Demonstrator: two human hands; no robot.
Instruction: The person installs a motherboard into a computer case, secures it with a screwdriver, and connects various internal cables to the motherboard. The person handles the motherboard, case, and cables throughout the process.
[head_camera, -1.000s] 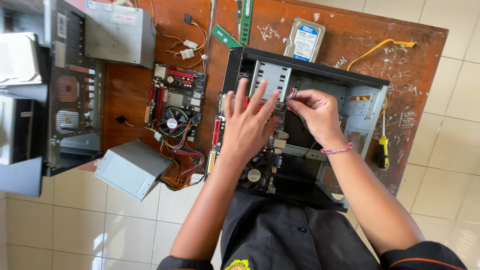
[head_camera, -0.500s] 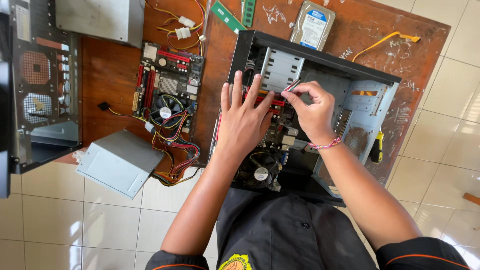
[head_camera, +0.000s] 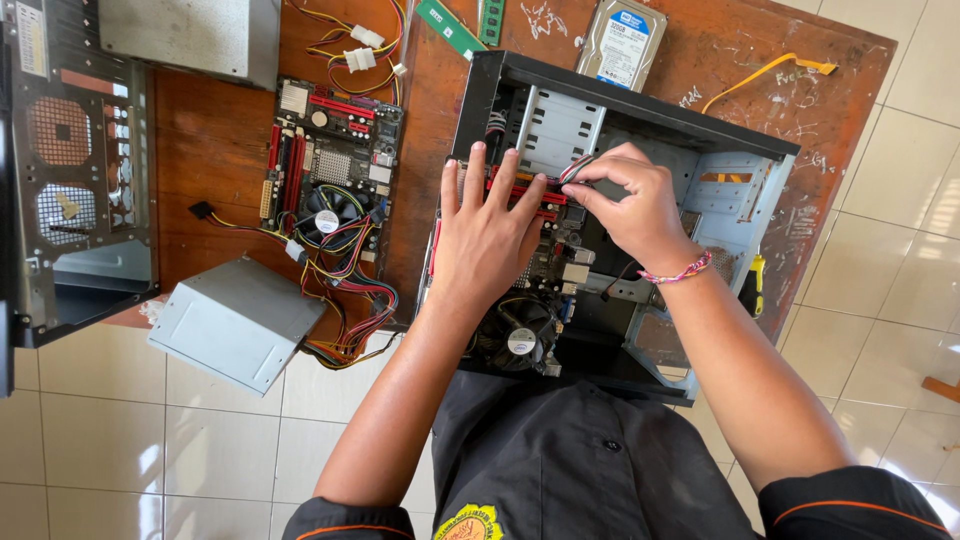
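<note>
Left hand (head_camera: 487, 235): lying flat, fingers spread, pressing on the motherboard (head_camera: 540, 270) inside the open case (head_camera: 740, 190).
Right hand (head_camera: 630, 205): pinching a red-striped cable (head_camera: 577, 170), probably seating its plug.
Progress: board and fan are sitting in; cabling is underway.

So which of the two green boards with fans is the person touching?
The motherboard inside the black computer case: the left hand lies flat on it. The other motherboard lies loose on the wooden table, untouched.

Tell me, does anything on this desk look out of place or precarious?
Yes. The grey power supply box juts past the table edge over the tiled floor, its wires trailing. A loose motherboard lies bare on the wood.
</note>
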